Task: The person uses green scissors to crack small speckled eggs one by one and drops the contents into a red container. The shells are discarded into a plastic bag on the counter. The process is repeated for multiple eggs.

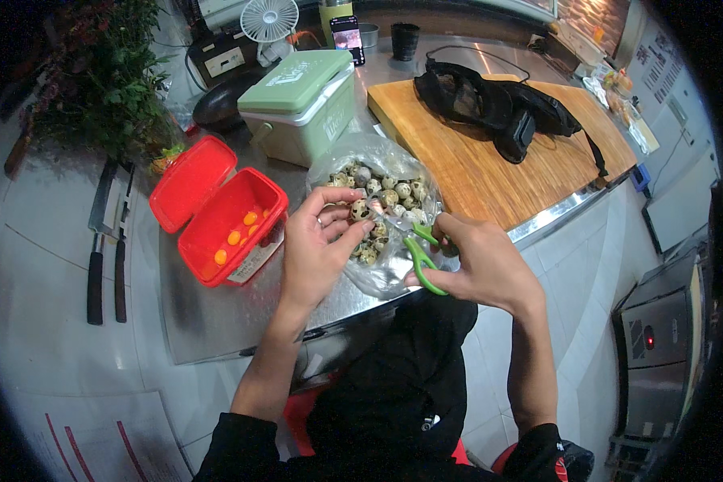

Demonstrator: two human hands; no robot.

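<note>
Between its thumb and fingers, my left hand (321,241) grips a speckled quail egg (360,210). My right hand (482,257) has its fingers in the loops of green-handled scissors (420,257), whose blades point at that egg. Whether the blades touch the shell is too small to tell. Below both hands lies a clear plastic bag (377,277) full of speckled quail eggs (402,190). To the left stands a red plastic container (209,269), its lid (186,183) flipped back, with several orange yolks (234,238) inside.
A pale green cooler box (297,104) stands behind the bag. On the right a wooden board (490,189) carries a black bag with straps (490,104). Knives (96,273) hang at the left; a white fan (269,24) and a phone (347,38) stand at the back.
</note>
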